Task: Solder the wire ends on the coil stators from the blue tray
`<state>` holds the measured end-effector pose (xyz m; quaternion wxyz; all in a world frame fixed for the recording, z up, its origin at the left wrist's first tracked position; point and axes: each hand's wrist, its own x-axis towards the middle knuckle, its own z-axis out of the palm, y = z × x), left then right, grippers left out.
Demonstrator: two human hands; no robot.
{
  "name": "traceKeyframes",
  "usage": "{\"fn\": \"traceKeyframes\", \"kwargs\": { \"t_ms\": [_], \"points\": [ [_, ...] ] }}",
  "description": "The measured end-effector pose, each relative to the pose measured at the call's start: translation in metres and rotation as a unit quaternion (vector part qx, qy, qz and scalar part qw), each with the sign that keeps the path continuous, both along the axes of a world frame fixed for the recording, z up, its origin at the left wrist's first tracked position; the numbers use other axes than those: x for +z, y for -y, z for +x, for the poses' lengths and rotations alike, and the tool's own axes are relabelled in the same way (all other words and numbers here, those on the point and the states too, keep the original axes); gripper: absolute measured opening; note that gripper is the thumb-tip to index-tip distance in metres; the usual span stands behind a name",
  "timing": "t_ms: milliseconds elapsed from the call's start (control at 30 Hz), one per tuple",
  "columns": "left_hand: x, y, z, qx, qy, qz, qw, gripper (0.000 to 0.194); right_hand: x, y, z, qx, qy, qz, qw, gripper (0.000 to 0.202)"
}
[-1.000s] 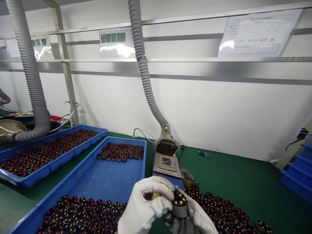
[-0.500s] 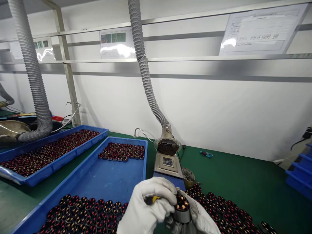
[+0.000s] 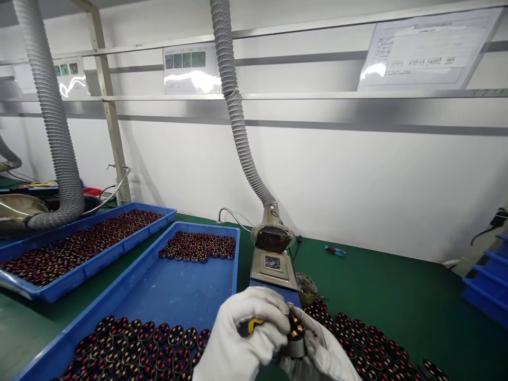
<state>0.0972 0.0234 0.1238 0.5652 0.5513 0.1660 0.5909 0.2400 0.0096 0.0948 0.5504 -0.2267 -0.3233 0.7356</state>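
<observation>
Both my hands wear white gloves and meet at the lower middle. My right hand is closed around a small round motor stator, a grey metal ring with copper windings showing on top. My left hand is closed on a tool with a black-and-yellow handle; the tool's working end is hidden by the fingers. Left fingertips touch or nearly touch the stator's upper edge. More loose stators with red and copper-coloured coils lie on the green mat to the right of my hands.
A blue tray on the left holds stators at its far and near ends. Beyond it stands another full blue tray. A metal-topped heating unit sits under a duct. Small pliers and stacked blue bins are right.
The stator has tilted and shifted slightly left in my right hand, with the fingers covering more of it. My left hand has turned a little, and more of the yellow handle shows.
</observation>
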Motion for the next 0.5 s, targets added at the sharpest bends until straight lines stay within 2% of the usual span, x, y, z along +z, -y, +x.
{"fn": "traceKeyframes", "kwargs": {
  "t_ms": [100,133,200,267,367,433,500],
  "points": [
    [-0.005,0.000,-0.009,0.012,0.004,-0.009,1.000,0.019,0.002,-0.002,-0.006,0.009,-0.005,0.011,1.000,0.034],
    [-0.005,-0.001,-0.011,0.009,-0.003,-0.016,1.000,0.019,0.002,-0.003,-0.006,0.009,-0.006,0.014,1.000,0.032],
    [-0.004,-0.002,-0.012,-0.022,-0.047,-0.009,0.999,0.033,0.001,-0.004,-0.007,-0.002,-0.002,0.018,1.000,0.029],
    [-0.001,-0.002,-0.007,-0.030,-0.094,0.037,0.994,0.035,0.000,-0.005,-0.005,-0.014,0.003,0.022,1.000,0.028],
    [0.001,-0.003,0.002,0.058,-0.090,0.101,0.989,0.015,-0.003,-0.002,-0.001,-0.020,0.004,0.023,1.000,0.028],
    [0.001,-0.005,0.003,0.102,-0.029,0.087,0.991,0.018,-0.004,0.002,0.003,-0.017,0.002,0.022,1.000,0.027],
    [0.002,-0.005,-0.003,0.119,0.015,0.044,0.992,0.019,-0.006,0.004,0.008,-0.001,-0.005,0.018,1.000,0.031]
  ]
}}
